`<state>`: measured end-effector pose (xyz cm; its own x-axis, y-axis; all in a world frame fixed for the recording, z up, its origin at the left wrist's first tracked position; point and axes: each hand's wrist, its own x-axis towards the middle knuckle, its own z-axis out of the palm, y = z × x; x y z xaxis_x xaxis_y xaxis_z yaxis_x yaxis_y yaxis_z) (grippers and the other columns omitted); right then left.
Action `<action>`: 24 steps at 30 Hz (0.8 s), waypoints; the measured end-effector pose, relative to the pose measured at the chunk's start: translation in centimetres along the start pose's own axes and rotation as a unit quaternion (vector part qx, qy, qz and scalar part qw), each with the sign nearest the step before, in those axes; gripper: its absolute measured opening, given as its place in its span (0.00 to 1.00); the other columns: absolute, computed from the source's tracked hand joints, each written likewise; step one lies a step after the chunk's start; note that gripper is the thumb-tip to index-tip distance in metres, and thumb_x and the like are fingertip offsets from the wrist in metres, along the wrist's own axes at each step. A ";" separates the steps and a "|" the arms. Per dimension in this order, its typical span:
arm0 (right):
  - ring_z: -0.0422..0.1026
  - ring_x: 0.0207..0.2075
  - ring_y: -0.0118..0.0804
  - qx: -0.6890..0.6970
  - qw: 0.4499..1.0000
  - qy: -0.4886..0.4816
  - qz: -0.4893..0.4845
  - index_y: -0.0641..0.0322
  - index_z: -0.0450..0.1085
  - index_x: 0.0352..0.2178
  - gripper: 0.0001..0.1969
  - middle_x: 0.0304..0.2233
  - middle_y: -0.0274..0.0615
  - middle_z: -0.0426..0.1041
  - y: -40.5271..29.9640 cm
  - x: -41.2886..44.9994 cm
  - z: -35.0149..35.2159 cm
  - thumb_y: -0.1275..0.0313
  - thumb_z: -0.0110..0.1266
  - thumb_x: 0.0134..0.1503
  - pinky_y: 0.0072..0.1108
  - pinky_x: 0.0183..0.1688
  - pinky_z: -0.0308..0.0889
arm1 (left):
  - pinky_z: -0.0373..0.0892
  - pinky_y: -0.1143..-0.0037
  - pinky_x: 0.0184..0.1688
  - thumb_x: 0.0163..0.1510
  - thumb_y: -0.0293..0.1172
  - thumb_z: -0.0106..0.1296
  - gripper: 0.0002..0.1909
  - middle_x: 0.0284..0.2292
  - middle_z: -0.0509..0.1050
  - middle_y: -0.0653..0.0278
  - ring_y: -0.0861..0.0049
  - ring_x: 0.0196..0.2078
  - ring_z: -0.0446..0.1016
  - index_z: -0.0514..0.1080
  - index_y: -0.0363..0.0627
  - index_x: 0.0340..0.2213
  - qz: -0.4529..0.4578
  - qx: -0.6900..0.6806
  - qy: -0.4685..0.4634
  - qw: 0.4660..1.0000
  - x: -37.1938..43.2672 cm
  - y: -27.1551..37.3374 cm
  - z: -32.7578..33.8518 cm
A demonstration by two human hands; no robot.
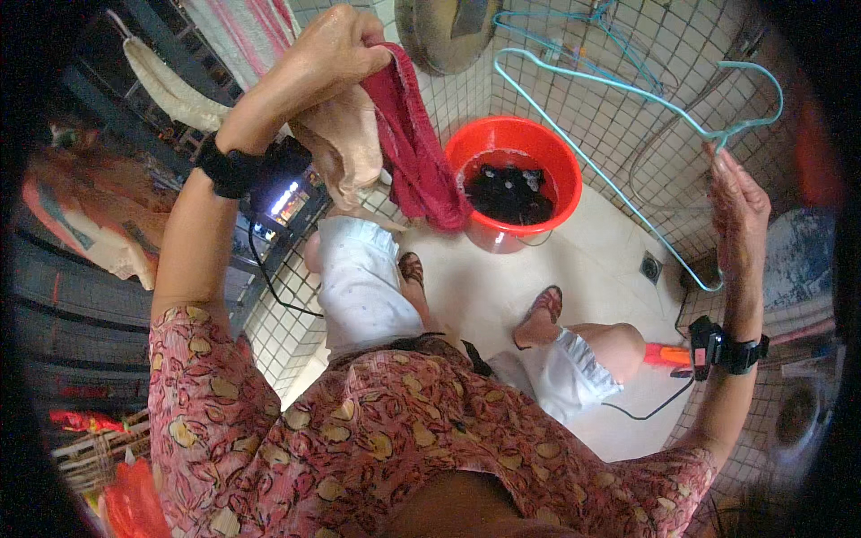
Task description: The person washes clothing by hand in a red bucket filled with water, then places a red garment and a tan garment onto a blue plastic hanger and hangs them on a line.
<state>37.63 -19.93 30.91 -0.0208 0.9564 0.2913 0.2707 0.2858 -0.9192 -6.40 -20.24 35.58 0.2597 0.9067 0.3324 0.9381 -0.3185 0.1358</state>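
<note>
My left hand (343, 50), raised at the upper left, is closed on the top of a dark red cloth (417, 148) that hangs down. Behind and beside it hangs a beige cloth (346, 138); whether I hold that one too, I cannot tell. At the right, my right hand (738, 191) grips a light blue clothes hanger (605, 79) near the base of its hook, and the hanger extends to the left. Between my hands, on the floor, stands a red plastic bucket (570, 208) with dark cloth (511, 191) lying in water.
More blue hangers (625, 50) hang by the tiled wall at the top. A striped towel (235, 33) and a pale cloth (168, 91) hang at the upper left. A floor drain (650, 267) lies right of the bucket. My sandalled feet are on the floor.
</note>
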 end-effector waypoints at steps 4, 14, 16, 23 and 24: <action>0.44 0.13 0.11 0.004 0.999 -0.023 -0.034 0.61 0.68 0.39 0.15 0.12 0.17 0.50 -1.0 -1.2 3.5 0.63 0.48 0.53 0.09 0.15 0.38 | 0.58 0.78 0.18 0.42 0.35 0.51 0.13 0.13 0.64 0.67 0.85 0.16 0.60 0.68 0.34 0.22 -0.020 -0.084 0.031 0.996 0.3 -1.8 1.3; 0.51 0.16 0.12 0.022 0.998 -0.047 -0.045 0.64 0.71 0.35 0.14 0.16 0.20 0.59 -3.3 -2.8 6.1 0.65 0.53 0.50 0.09 0.18 0.44 | 0.61 0.73 0.20 0.42 0.35 0.51 0.12 0.13 0.65 0.57 0.74 0.16 0.65 0.71 0.35 0.22 0.031 0.053 0.131 0.989 0.9 1.8 1.7; 0.53 0.17 0.13 0.033 0.997 -0.067 -0.032 0.65 0.71 0.35 0.14 0.17 0.21 0.62 -3.3 -2.6 7.2 0.66 0.53 0.50 0.09 0.18 0.46 | 0.63 0.70 0.24 0.41 0.34 0.51 0.11 0.16 0.67 0.52 0.65 0.21 0.68 0.71 0.36 0.22 0.013 0.064 0.117 0.991 0.2 2.6 1.8; 0.65 0.24 0.22 -0.053 0.992 -0.032 -0.107 0.66 0.72 0.32 0.16 0.24 0.33 0.71 -2.9 -1.5 10.0 0.61 0.50 0.50 0.13 0.27 0.60 | 0.65 0.73 0.25 0.43 0.30 0.50 0.08 0.19 0.70 0.49 0.66 0.21 0.71 0.72 0.36 0.23 0.127 -0.012 0.124 0.984 0.4 7.1 0.8; 0.60 0.21 0.19 -0.063 0.988 -0.013 -0.141 0.65 0.72 0.33 0.16 0.21 0.30 0.68 -2.2 -0.8 9.6 0.62 0.50 0.51 0.12 0.23 0.55 | 0.64 0.78 0.24 0.45 0.29 0.49 0.07 0.19 0.70 0.59 0.75 0.21 0.69 0.72 0.38 0.24 0.029 -0.083 0.038 0.995 0.8 8.9 -1.1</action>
<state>27.80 -20.80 30.16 -0.1375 0.8411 0.5231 0.3675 0.5337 -0.7617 1.95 -22.64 38.06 0.2881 0.8635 0.4138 0.8696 -0.4169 0.2645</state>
